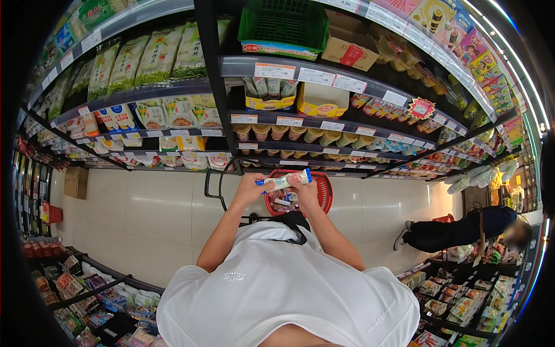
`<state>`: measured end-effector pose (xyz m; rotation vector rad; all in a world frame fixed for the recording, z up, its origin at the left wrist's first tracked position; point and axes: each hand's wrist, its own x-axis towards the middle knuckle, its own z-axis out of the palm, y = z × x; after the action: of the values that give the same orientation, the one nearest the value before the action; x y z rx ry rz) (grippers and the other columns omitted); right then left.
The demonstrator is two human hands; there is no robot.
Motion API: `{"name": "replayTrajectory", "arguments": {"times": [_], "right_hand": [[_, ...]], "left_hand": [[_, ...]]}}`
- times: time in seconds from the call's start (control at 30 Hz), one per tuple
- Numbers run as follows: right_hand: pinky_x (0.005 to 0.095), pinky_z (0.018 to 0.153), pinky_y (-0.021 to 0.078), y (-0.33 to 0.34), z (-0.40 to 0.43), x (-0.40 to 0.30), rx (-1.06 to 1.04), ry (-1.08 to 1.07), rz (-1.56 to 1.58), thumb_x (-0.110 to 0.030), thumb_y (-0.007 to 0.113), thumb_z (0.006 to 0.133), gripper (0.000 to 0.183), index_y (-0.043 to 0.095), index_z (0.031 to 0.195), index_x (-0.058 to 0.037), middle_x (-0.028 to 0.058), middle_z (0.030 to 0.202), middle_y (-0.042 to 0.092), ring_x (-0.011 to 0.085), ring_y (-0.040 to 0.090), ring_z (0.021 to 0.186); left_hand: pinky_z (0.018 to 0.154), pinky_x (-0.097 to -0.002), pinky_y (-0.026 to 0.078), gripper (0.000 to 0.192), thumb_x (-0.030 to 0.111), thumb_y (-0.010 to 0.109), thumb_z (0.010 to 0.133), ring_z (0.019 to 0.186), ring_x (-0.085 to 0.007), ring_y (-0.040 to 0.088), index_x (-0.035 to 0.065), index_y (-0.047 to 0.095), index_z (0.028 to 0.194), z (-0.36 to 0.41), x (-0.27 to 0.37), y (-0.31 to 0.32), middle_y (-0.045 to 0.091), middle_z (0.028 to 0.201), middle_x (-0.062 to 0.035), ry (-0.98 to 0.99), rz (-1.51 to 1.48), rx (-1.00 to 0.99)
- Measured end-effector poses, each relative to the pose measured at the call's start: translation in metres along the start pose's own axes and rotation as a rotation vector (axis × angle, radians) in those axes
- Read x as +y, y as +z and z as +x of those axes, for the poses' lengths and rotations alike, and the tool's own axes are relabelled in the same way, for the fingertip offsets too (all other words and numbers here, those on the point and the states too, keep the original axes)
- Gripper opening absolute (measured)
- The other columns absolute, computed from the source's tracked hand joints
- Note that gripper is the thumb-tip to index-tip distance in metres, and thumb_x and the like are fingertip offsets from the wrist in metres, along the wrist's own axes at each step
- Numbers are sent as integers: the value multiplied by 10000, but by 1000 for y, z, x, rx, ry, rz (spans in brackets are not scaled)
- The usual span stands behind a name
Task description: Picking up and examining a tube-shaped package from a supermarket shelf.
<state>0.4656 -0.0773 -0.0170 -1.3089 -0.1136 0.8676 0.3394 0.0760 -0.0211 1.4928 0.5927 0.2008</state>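
Note:
Both my hands hold one long, slim snack packet, white with blue ends, in front of my waist. My left hand grips its left end, and my right hand holds it near the right end. Below the packet, a red plastic shopping basket contains several small packaged goods, partly hidden by my hands and the packet. A black looped handle or frame is to the left of my left hand. Past the basket, shelves carry rows of small cups and two open yellow display boxes.
Bagged noodles fill the upper left shelves. A green plastic crate sits high ahead. A cardboard box stands on the floor at left. At right, another person stands beside the shelving. Shelves of packets also stand behind me on both sides.

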Motion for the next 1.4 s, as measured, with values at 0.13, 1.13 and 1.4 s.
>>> {"name": "replayTrajectory", "arguments": {"times": [0.13, 1.13, 1.4], "right_hand": [[266, 618, 536, -1, 0, -1, -11, 4, -1, -95, 685, 824, 117, 644, 895, -12, 78, 847, 680, 151, 655, 736], [293, 626, 487, -35, 9, -12, 29, 5, 250, -242, 613, 898, 173, 611, 939, -75, 36, 886, 656, 148, 622, 798], [278, 613, 471, -35, 21, -20, -143, 88, 198, -241, 593, 910, 199, 622, 956, -50, 52, 896, 666, 140, 623, 781]], "left_hand": [[575, -220, 447, 207, 153, 743, 764, 620, -89, 608, -35, 666, 802, -3, 9, 1, 673, 705, -70, -11, 2, -7], [574, -234, 476, 336, 269, 520, 953, 658, -132, 655, -40, 648, 985, -1, 8, 29, 693, 796, -118, 3, -94, -210], [575, -234, 480, 356, 277, 516, 956, 613, -141, 646, -54, 647, 965, -10, 17, 40, 687, 758, -121, 8, -195, -42]]}}
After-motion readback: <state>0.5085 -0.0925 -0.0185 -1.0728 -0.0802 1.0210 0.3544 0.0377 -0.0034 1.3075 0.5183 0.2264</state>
